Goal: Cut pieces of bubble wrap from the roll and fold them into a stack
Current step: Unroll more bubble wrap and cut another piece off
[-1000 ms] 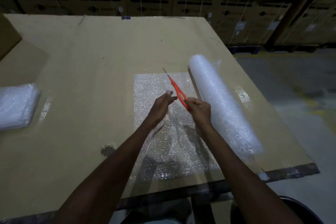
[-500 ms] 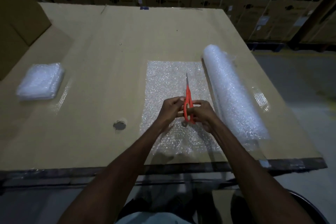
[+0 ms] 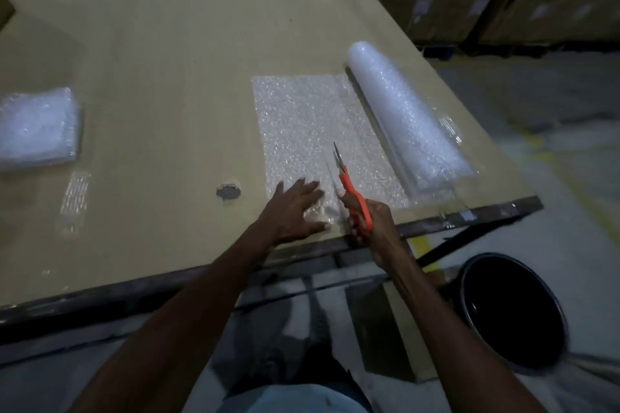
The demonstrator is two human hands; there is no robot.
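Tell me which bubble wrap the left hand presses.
The left hand presses the flat unrolled sheet, beside the scissors; not the roll, nor the folded stack far left.

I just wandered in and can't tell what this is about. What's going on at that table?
A person is cutting bubble wrap. Their right hand grips orange scissors, blades pointing away along the unrolled sheet at its near edge. The left hand lies flat on the sheet beside the scissors, fingers spread. The sheet runs from a roll lying on the right side of the cardboard-covered table. A stack of folded pieces sits far left.
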